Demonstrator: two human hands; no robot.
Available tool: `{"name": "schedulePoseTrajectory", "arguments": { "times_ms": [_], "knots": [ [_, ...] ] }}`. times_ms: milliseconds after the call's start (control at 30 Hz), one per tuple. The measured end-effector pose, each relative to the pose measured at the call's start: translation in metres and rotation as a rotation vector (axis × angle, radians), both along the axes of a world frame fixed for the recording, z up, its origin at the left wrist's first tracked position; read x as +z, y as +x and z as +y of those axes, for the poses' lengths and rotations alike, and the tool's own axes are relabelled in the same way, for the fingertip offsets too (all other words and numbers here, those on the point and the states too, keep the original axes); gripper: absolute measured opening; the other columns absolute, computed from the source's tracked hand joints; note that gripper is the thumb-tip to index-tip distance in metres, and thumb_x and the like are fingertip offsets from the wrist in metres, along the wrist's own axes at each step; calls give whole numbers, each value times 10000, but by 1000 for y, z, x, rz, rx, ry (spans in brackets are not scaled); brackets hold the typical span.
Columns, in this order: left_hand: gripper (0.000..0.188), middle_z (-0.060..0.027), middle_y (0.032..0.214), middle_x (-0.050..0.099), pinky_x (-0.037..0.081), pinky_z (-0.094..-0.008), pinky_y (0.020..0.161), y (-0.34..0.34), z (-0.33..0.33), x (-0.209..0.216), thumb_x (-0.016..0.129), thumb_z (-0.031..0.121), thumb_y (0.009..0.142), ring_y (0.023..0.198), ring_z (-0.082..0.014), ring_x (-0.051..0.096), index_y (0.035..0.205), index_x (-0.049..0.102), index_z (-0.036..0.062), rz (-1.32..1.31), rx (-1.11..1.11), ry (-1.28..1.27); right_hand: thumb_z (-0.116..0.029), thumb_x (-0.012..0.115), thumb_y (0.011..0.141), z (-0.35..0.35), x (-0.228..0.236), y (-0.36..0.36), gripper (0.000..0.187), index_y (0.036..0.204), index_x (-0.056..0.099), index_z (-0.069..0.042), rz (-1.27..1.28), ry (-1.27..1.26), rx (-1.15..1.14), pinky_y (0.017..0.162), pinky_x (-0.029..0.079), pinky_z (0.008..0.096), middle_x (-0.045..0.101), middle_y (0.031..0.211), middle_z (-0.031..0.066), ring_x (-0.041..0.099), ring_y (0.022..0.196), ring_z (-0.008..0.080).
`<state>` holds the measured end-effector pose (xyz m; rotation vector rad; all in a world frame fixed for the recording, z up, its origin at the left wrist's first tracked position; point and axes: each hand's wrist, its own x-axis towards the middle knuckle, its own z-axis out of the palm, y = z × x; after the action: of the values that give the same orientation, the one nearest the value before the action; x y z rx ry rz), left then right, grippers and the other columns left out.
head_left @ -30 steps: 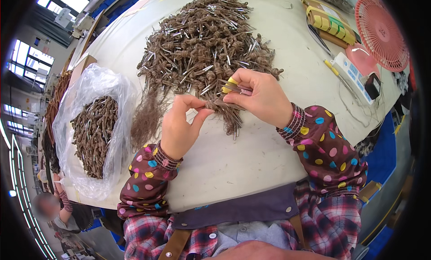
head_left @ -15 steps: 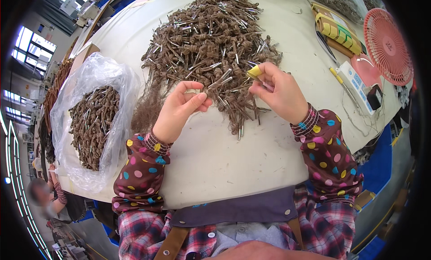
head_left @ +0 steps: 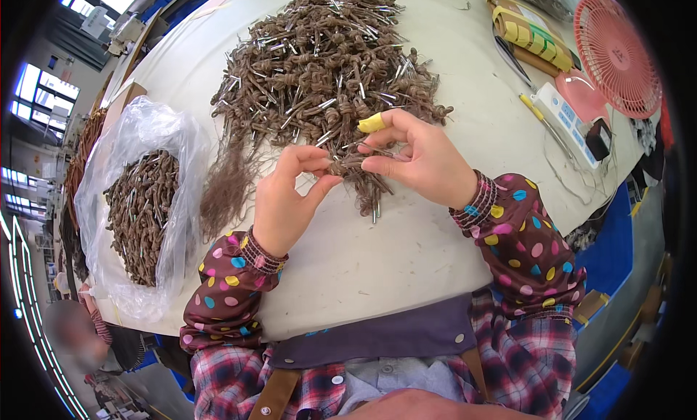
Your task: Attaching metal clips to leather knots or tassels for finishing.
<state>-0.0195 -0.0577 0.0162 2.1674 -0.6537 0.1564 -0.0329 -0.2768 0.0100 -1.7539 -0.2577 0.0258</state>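
Note:
Between my hands, at the near edge of a large heap of knotted brown cords [head_left: 319,64] with silvery metal tips, is one knotted brown cord [head_left: 351,163]. My left hand [head_left: 290,195] pinches its left end between thumb and fingertips. From the right, my right hand [head_left: 417,158] closes thumb and fingers on the same cord; yellow tape [head_left: 372,122] wraps its index finger. Something thin and greyish shows under that hand's curled fingers, too small to make out. Several loose cord ends with metal tips [head_left: 374,208] hang just below the hands.
Left of the heap lies a tangle of loose brown thread [head_left: 226,191]. Further left, a clear plastic bag [head_left: 91,195] holds more knotted cords. At the right are a pink fan [head_left: 617,53], a white power strip [head_left: 563,122] and a yellow-handled tool [head_left: 536,109]. Another person is at far left.
My right hand has moved left and a little down, bringing its fingers close to the left hand's. The left hand has shifted slightly, with its thumb now lower and apart from the palm.

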Motion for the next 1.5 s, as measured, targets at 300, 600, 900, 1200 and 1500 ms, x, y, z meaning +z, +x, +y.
{"name": "schedulePoseTrajectory", "arguments": {
  "times_ms": [300, 600, 900, 1200, 1500],
  "knots": [
    [215, -89, 870, 664, 507, -290, 713, -4, -3, -2, 729, 145, 795, 792, -197, 642, 952, 644, 24, 196, -175, 106, -57, 689, 815, -14, -6, -23, 391, 1170, 526, -46, -45, -264, 45, 733, 533, 266, 656, 959, 54, 648, 859, 139],
    [158, -86, 821, 649, 465, -281, 647, 14, -7, 3, 674, 137, 848, 699, -169, 576, 950, 681, 17, 352, -375, 153, 4, 661, 765, -12, 2, -22, 395, 1129, 528, -75, -239, -421, 79, 665, 532, 300, 675, 860, 70, 671, 794, 251],
    [80, -47, 780, 639, 454, -230, 618, 11, -24, 0, 631, 65, 869, 669, -92, 560, 900, 640, -9, 216, -269, 24, -89, 721, 791, -15, -6, -17, 368, 1090, 510, -49, -177, -211, -46, 657, 524, 283, 650, 831, 81, 661, 749, 204],
    [79, -47, 842, 645, 448, -194, 588, 9, -21, -21, 472, 74, 975, 684, -59, 566, 991, 516, 10, 467, -311, -249, -112, 720, 782, -15, -5, -17, 364, 1072, 504, -64, -260, -218, -66, 605, 500, 306, 655, 781, 67, 663, 707, 244],
    [237, -58, 979, 628, 499, -202, 671, 16, -12, -11, 554, 75, 935, 866, -75, 599, 1157, 507, 5, 698, -303, -342, -133, 726, 788, -14, -9, -20, 380, 1080, 496, -56, -194, -175, -95, 612, 508, 306, 659, 788, 72, 667, 712, 236]
  ]
}}
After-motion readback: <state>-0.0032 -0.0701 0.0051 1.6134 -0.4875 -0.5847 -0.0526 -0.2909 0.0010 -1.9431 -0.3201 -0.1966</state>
